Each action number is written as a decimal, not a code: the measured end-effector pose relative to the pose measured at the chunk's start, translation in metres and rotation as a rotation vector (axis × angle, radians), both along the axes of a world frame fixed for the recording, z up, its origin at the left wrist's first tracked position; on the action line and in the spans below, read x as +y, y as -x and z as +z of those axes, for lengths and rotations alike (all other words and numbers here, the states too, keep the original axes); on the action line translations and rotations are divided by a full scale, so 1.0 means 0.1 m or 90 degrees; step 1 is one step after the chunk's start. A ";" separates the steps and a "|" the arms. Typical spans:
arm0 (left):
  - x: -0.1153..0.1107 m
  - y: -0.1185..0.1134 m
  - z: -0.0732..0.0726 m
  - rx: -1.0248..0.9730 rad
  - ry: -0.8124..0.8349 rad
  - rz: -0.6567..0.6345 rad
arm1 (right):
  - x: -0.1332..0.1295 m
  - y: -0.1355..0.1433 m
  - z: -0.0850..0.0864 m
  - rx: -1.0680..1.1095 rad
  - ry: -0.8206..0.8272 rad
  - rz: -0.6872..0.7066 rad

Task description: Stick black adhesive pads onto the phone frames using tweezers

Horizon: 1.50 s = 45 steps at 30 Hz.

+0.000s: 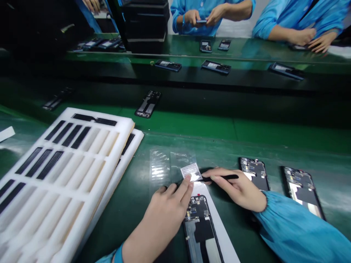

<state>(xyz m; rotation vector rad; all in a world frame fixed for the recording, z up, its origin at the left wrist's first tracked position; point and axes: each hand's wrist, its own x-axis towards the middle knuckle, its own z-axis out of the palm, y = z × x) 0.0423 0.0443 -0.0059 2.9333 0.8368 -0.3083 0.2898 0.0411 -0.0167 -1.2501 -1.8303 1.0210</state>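
My right hand pinches a pair of black tweezers, whose tip reaches the edge of a small white sheet of dot stickers. Fingers stretched out, my left hand presses its fingertips on the lower edge of that sheet. An opened phone with its circuit board showing lies just right of my left hand, on a strip of white paper. Clear plastic film is under and left of the sticker sheet. The tweezer points are too small to make out.
White foam trays holding black strips are stacked at left. Two opened phones lie at right. Another phone is on the green conveyor belt. Several phones lie on the shelf beyond, where people in blue sleeves work.
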 end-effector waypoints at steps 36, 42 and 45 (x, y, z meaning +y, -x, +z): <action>-1.12 0.67 0.03 -0.458 0.157 0.335 | -0.46 0.36 -0.18 0.079 -0.109 0.060; -1.31 0.30 0.01 -0.420 -0.024 0.170 | -0.47 0.31 -0.16 0.061 -0.226 0.086; -1.41 0.11 -0.04 -0.435 -0.034 0.089 | -0.50 0.29 -0.11 0.137 -0.138 -0.148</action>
